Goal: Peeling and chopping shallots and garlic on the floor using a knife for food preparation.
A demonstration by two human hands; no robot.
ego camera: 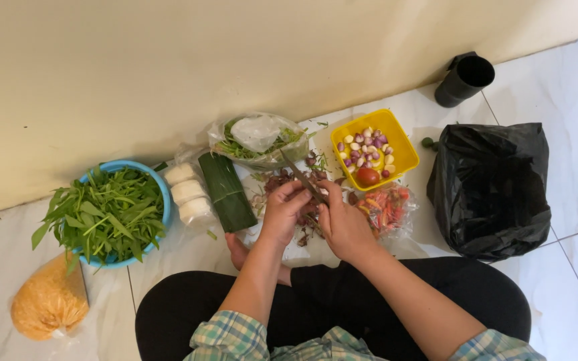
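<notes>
Both hands over the peel pile w/ 1 small shallot, firm but slick, best pinched at its ends: left hand fingers curled round it, right hand fist closed on knife.

Bowl of greens left, tub right, bag far right

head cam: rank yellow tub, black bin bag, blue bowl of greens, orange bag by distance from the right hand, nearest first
From the right hand:
1. Yellow tub, just beyond it, up and to the right.
2. Black bin bag, further right.
3. Blue bowl of greens, far left.
4. Orange bag, lower-left corner, farthest.
</notes>
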